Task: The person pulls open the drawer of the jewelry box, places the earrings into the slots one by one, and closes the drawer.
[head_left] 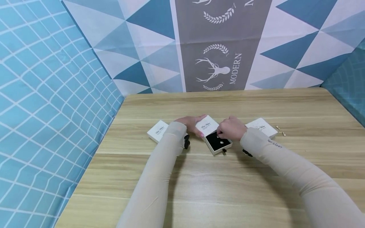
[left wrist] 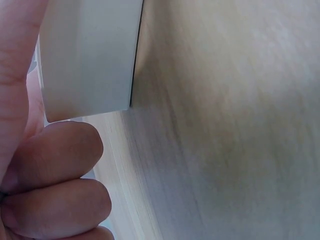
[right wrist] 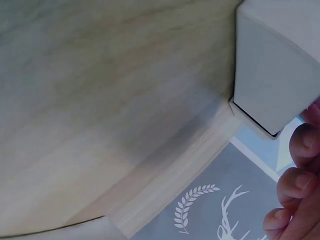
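Observation:
My left hand (head_left: pixel 190 124) grips the white sleeve of a small jewelry box (head_left: pixel 206 124), fingers at its far edge and thumb at its near side. The drawer of that box is slid out toward me, showing a black padded insert (head_left: pixel 213 141) and a dark pull tab (head_left: pixel 224 151). A small shiny earring (head_left: pixel 221 142) sits in the insert. My right hand (head_left: pixel 232 128) is over the drawer's right part, its fingertips pinching a second small shiny earring (head_left: pixel 218 136) at the insert. In the left wrist view, the box side (left wrist: pixel 90 60) shows beside curled fingers (left wrist: pixel 55 157).
A closed white box (head_left: pixel 157 130) lies on the wooden table (head_left: pixel 199 190) to the left, partly behind my left sleeve. Another white box (head_left: pixel 261 126) is at the right, with small items on its lid. Small gold-and-white earrings (head_left: pixel 280 131) lie beside it.

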A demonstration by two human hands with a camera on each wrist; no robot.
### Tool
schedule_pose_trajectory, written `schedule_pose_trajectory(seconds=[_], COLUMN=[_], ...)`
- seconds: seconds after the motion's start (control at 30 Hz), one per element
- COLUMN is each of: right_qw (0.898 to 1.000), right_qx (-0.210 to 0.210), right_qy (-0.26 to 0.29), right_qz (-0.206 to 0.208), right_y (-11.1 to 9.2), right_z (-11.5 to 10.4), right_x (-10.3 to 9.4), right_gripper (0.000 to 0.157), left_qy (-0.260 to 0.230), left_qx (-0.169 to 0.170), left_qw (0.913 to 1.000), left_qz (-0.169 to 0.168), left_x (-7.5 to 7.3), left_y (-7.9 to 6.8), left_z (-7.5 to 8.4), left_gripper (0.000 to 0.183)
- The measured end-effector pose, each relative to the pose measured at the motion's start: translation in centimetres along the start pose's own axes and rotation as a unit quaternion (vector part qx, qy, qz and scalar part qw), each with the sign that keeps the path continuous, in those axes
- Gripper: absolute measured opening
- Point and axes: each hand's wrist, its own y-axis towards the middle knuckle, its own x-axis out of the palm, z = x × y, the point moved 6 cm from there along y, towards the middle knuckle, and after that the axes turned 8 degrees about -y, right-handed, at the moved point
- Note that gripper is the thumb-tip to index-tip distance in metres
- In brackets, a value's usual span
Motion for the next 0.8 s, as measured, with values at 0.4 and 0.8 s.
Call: schedule_pose_trajectory(seconds=[0.4, 0.8], right_qw=[0.984, 0.853], right_qx=[0.066, 0.241], right_qy=[0.165, 0.461], right_qz=[0.033, -0.045], right_y=[-3.2, -7.6], right_z=[-0.9, -1.9], right_x=[-1.5, 2.2], right_gripper=[0.010, 0.022], left_qy=[-0.009, -0.010], left_qx=[0.003, 0.000], left_qw=[1.0000, 0.9999], left_qz=[0.001, 0.003], left_x=[0.1, 0.1], left_y=[0.2, 0.0], left_z=[-0.2, -0.2], left_gripper=[0.105, 0.105])
